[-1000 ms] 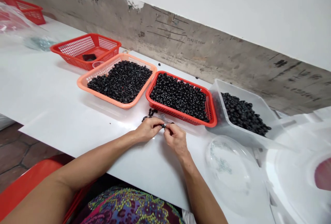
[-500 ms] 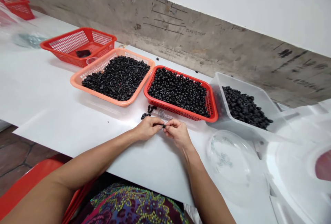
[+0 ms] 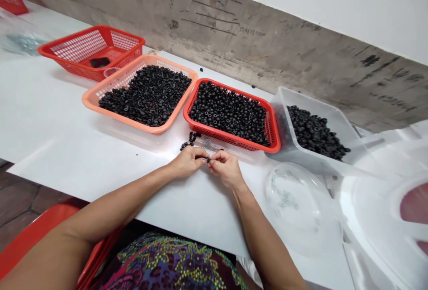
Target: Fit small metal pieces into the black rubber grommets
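My left hand [image 3: 187, 161] and my right hand [image 3: 226, 167] meet over the white table, fingertips pinched together on a small black part [image 3: 207, 159]. Its exact kind is too small to make out. Just beyond my fingers lie a few loose black pieces [image 3: 190, 140] and a little heap of clear small bits [image 3: 207, 143]. Behind them stands a red basket [image 3: 230, 142] full of black ring-like parts [image 3: 230, 112]. To its left, an orange basket [image 3: 125, 122] holds smaller black parts [image 3: 150, 93].
A clear plastic bin [image 3: 284, 122] with black parts stands right of the red basket. Nearer me are a clear round lid [image 3: 301, 209] and a white round object [image 3: 371, 227]. Another red basket [image 3: 80, 69] with a dark piece inside sits far left, against the wall [image 3: 207, 26].
The view has shifted slightly, so everything sits a little higher and further left. Both hands stay together on the small black part.
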### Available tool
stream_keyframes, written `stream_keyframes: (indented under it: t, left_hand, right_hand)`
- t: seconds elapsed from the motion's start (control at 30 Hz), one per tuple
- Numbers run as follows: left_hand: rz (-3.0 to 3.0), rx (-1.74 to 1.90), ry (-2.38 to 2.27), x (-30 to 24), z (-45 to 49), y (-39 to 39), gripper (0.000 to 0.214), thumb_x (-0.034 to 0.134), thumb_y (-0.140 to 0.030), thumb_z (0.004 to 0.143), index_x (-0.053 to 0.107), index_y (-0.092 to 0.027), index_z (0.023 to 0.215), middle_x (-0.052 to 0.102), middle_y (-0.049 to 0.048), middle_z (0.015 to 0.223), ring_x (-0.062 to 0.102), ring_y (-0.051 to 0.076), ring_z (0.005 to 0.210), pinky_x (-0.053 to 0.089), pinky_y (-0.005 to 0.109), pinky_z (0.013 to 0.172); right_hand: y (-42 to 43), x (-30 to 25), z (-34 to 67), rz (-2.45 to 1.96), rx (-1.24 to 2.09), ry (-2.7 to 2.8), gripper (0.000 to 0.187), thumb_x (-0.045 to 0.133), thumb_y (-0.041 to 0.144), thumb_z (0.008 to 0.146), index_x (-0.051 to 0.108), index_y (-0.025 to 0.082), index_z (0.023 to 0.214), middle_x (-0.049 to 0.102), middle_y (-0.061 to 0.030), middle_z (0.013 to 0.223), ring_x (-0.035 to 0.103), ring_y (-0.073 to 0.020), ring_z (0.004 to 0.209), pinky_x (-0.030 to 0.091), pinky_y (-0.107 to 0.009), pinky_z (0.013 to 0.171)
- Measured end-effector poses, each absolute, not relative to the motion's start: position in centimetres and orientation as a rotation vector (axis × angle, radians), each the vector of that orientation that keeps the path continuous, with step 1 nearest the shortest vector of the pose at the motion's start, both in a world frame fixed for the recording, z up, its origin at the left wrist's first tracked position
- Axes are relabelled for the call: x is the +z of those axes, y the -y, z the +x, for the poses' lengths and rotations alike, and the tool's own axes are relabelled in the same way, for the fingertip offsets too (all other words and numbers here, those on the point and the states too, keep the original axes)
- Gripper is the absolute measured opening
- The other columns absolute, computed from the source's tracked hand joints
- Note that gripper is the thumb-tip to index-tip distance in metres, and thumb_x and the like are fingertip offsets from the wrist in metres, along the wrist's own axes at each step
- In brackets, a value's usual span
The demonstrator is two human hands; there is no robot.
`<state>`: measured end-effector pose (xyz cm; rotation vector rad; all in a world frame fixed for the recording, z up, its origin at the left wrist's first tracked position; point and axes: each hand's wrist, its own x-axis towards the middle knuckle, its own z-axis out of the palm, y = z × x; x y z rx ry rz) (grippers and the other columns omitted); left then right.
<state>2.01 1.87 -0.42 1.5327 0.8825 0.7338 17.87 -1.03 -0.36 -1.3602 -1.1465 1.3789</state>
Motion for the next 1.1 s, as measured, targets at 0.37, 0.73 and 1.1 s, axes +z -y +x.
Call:
stream_keyframes:
  t: [0.37, 0.73, 1.1]
  left_hand:
    - [1.609, 0.805, -0.821, 0.1, 2.3, -1.2, 0.021, 0.047, -0.011, 0.077, 0.067, -0.014, 0.086, 0.067, 0.0030, 0.080, 0.058, 0.015, 0.078, 0.043, 0.027, 0.076]
    - [1.911, 0.954, -0.785, -0.4, 2.5, -0.9, 0.020, 0.052, -0.016, 0.079, 0.068, -0.018, 0.090, 0.049, 0.0072, 0.096, 0.048, 0.019, 0.097, 0.040, 0.036, 0.090]
    - [1.259, 0.934, -0.765, -0.7, 2.9, -0.7, 0.045, 0.059, -0.024, 0.073, 0.055, -0.016, 0.117, 0.060, 0.0084, 0.105, 0.057, 0.019, 0.093, 0.048, 0.032, 0.078]
  right_hand:
    - [1.1, 0.2, 18.5, -1.324, 1.343, 1.299, 0.014, 0.067, 0.028, 0.066, 0.059, 0.018, 0.069, 0.060, 0.0020, 0.054, 0.052, -0.0104, 0.046, 0.038, -0.021, 0.043]
    - [0.7, -0.5, 20.0, -0.901, 1.895, 1.057, 0.042, 0.078, 0.035, 0.061, 0.067, 0.015, 0.096, 0.067, -0.0062, 0.089, 0.064, -0.0152, 0.076, 0.054, -0.028, 0.065]
    - [1.1, -1.1, 18.7, -0.901, 1.763, 1.063, 0.037, 0.077, 0.040, 0.061, 0.071, 0.018, 0.091, 0.067, -0.0026, 0.077, 0.062, -0.0141, 0.068, 0.050, -0.029, 0.070]
